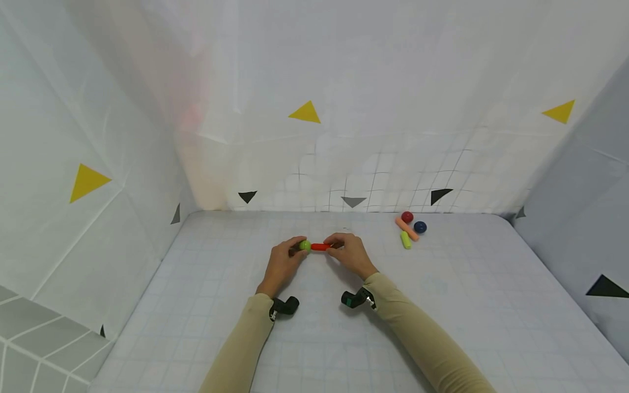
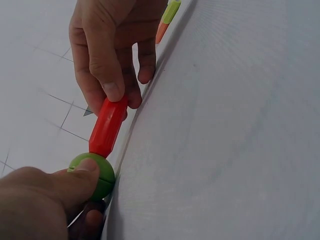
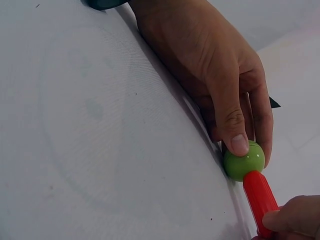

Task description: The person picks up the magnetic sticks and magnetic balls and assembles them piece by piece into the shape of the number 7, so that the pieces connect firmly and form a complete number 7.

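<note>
1. Two hands meet near the middle of a white table (image 1: 314,338), whose cover is smooth cloth printed with a faint grid.
2. The left hand (image 1: 281,266) pinches a green ball (image 1: 305,245) between thumb and curled fingers. The ball is glossy, smooth plastic, with a seam line visible in the left wrist view.
3. The right hand (image 1: 350,252) pinches one end of a red rod (image 1: 320,246), thumb on top and fingers curled beneath. The rod is a short, shiny plastic cylinder with tapered ends.
4. The rod's free end touches the ball, so the two form one line between the hands, just above or on the table; which cannot be told.
5. Both arms wear tan sleeves, and a small black camera sits at each wrist.
6. Further right, near the back wall, lies a loose group: a red ball (image 1: 407,216), a blue ball (image 1: 420,227), an orange rod (image 1: 407,229) and a lime rod (image 1: 405,240), the two rods touching.
7. White sheeting forms the walls (image 1: 393,82), marked with yellow and black triangles.
8. No writing or brand can be read on anything.
</note>
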Available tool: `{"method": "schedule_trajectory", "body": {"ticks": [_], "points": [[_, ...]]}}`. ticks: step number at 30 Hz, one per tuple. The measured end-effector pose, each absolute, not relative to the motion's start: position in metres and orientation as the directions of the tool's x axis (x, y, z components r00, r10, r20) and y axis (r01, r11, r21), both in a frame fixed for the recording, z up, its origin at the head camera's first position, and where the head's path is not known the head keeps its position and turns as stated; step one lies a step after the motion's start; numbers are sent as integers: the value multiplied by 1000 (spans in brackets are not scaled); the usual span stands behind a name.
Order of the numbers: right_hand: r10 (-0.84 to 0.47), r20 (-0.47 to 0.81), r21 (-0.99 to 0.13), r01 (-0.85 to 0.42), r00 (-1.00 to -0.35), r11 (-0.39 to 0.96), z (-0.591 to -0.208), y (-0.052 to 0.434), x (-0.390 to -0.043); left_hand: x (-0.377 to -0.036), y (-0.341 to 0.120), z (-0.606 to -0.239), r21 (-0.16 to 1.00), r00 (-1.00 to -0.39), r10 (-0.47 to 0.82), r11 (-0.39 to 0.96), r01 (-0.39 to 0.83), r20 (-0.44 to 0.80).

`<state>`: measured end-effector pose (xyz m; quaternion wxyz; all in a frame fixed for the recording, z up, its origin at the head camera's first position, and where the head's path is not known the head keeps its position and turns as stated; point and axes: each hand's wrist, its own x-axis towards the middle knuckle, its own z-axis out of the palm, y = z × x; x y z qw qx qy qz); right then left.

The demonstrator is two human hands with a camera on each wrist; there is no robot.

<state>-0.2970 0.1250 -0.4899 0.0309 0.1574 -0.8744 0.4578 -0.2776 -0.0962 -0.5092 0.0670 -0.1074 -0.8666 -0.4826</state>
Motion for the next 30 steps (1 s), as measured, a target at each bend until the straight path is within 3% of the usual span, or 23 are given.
{"method": "schedule_trajectory", "body": {"ticks": [30], "points": [[-232,163,-781,-269,-959,563,-478,158,-297,-279,-97,-514,821,-965,122,508,262,232]]}}
